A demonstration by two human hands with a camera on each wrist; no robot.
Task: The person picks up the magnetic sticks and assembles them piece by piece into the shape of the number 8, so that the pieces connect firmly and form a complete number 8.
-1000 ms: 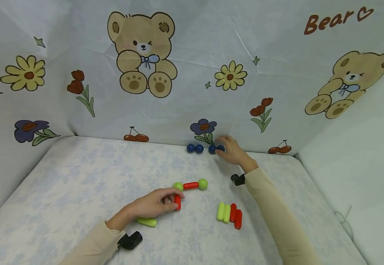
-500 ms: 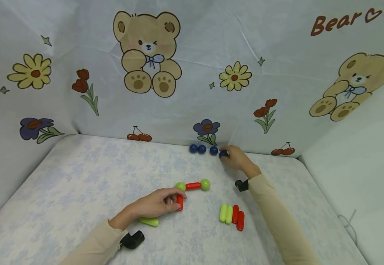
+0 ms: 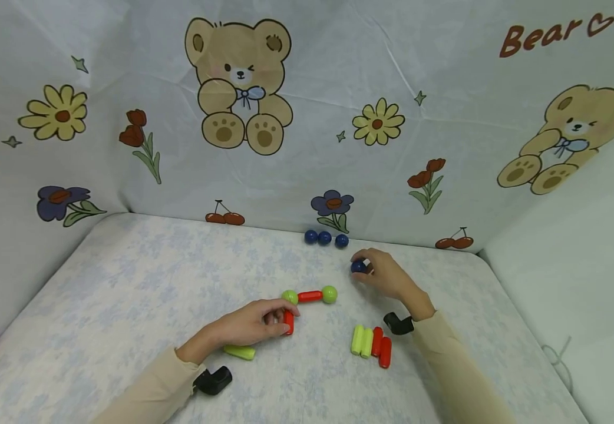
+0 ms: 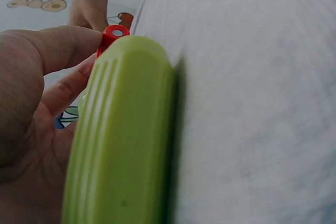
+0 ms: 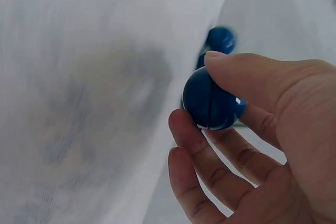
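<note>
My right hand [image 3: 389, 275] pinches a dark blue ball [image 5: 210, 98] between thumb and fingers, just in front of the back row. Three more blue balls [image 3: 324, 238] sit in that row along the wall. At the table's middle my left hand [image 3: 251, 324] holds a red rod [image 3: 289, 323] between thumb and fingers; the rod's end shows a round silvery spot in the left wrist view. Just beyond it lie two green balls [image 3: 330, 294] joined by another red rod [image 3: 310, 296]. A yellow-green rod [image 4: 121, 135] lies below the left hand, partly hidden by it in the head view.
Two yellow-green rods [image 3: 362, 341] and two red rods [image 3: 385, 352] lie side by side right of centre. Black wrist cameras [image 3: 214, 380] are strapped to both wrists. A cloth wall [image 3: 286, 182] printed with bears and flowers stands behind the table.
My right hand has taken the rightmost blue ball from the back row and brought it toward me. The left hand keeps its grip on the red rod; the head view has shifted slightly.
</note>
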